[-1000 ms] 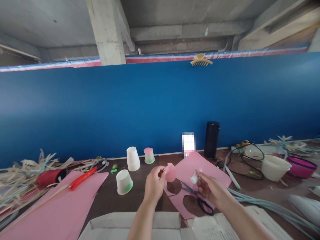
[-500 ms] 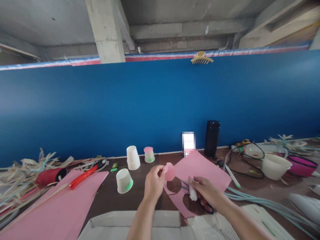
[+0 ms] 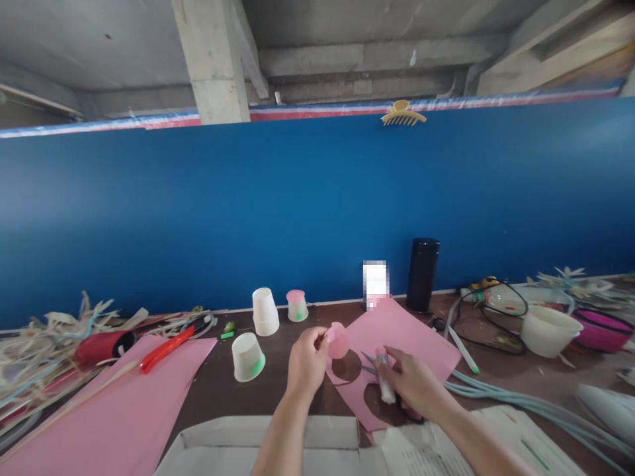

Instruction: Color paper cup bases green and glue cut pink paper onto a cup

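Note:
My left hand (image 3: 306,363) pinches a small round pink paper disc (image 3: 338,342) and holds it up above the table. My right hand (image 3: 414,383) is lowered over a pink sheet (image 3: 403,334) with round holes cut in it. Its fingers rest on a small white tube with a pink tip (image 3: 383,381). Dark-handled scissors (image 3: 370,362) lie on the sheet under this hand, mostly hidden.
Three upturned white paper cups (image 3: 248,357) (image 3: 264,313) (image 3: 297,306) stand left of my hands, one with a pink top. A large pink sheet (image 3: 119,410), red pliers (image 3: 166,350) and straw scraps lie left. A black cylinder (image 3: 421,275), cables, a white bowl (image 3: 544,330) and hoses sit right. A blue wall runs behind.
My right hand dropped from a raised position down onto the pink sheet, taking the white tube with it. My left hand kept the pink disc in place.

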Tool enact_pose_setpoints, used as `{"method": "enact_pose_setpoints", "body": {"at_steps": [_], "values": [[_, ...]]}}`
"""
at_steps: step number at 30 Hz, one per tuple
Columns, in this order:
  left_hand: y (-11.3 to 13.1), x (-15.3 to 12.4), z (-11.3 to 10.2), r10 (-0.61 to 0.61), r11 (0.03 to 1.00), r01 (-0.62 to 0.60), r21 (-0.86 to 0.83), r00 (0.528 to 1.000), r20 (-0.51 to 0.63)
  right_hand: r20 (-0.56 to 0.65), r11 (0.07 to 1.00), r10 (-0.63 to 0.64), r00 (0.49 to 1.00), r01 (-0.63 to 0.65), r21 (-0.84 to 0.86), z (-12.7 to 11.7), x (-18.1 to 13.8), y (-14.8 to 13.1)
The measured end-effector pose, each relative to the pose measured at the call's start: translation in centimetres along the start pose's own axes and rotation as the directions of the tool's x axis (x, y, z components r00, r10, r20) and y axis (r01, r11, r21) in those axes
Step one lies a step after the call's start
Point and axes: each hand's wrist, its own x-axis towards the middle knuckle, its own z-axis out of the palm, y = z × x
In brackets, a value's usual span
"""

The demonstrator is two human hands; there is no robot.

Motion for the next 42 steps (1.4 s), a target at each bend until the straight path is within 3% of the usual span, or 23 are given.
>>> {"method": "enact_pose_setpoints", "body": {"at_steps": [11, 17, 25, 34, 42], "values": [[0.0, -0.1, 0.1, 0.023, 1.0, -0.023, 0.007, 1.0, 0.009, -0.079, 0.983, -0.076, 0.994, 0.062, -0.173, 0.6, 0.4, 1.0], [0.0, -0.2, 0.3, 0.043, 0.999, -0.043, 0.023, 0.999, 0.004, -0.042, 0.971, -0.018, 0.999, 0.008, -0.238, 0.8, 0.9, 1.3], [0.5, -0.2, 0.1, 0.025, 0.999, -0.026, 0.029, 1.0, 0.018, -0.1, 0.926, -0.06, 0.993, 0.018, -0.378, 1.4, 1.6, 1.7], [0.5, -0.1, 0.1, 0.018, 0.999, -0.019, 0.029, 1.0, 0.023, -0.103, 0.969, -0.097, 0.99, 0.071, -0.237, -0.3, 0.9, 1.0], [0.1, -0.2, 0.3, 0.03, 0.999, -0.031, 0.041, 0.999, 0.034, 0.024, 0.948, -0.139, 0.99, 0.14, -0.287, -0.4, -0.3, 1.0]]}}
